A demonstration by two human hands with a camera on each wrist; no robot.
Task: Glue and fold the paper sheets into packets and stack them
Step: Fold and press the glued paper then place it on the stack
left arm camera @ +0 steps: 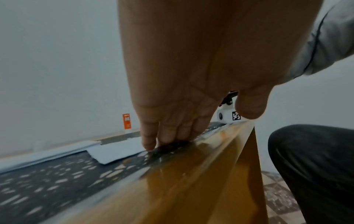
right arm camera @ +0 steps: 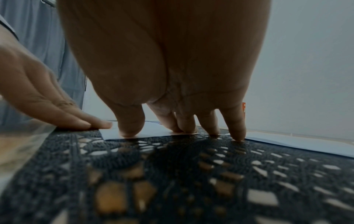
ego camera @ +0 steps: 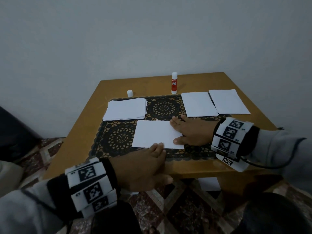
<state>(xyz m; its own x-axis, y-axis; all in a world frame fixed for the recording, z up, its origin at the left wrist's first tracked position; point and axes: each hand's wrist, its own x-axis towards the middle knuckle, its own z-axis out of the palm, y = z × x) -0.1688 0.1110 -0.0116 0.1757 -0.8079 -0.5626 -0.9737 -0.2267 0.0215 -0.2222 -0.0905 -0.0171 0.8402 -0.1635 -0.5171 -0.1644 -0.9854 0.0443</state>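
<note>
A folded white paper sheet [ego camera: 156, 134] lies flat on the black lace mat [ego camera: 118, 137] in the middle of the table. My left hand [ego camera: 152, 159] reaches over the near edge, its straight fingertips [left arm camera: 149, 144] touching the sheet's near edge [left arm camera: 114, 153]. My right hand [ego camera: 190, 130] lies flat at the sheet's right end, its thumb [right arm camera: 130, 128] and fingers pressing the paper [right arm camera: 153, 130]. A stack of plain sheets [ego camera: 125, 108] sits at the back left. Two finished packets [ego camera: 199, 103] [ego camera: 228, 101] lie at the back right. The uncapped glue stick [ego camera: 174, 82] stands behind the mat.
The glue's white cap [ego camera: 129, 93] stands at the back left of the wooden table [ego camera: 194, 168]. A wall rises right behind the table. A patterned rug [ego camera: 168, 208] covers the floor, and my dark-trousered knee [left arm camera: 316, 166] is beside the table's near edge.
</note>
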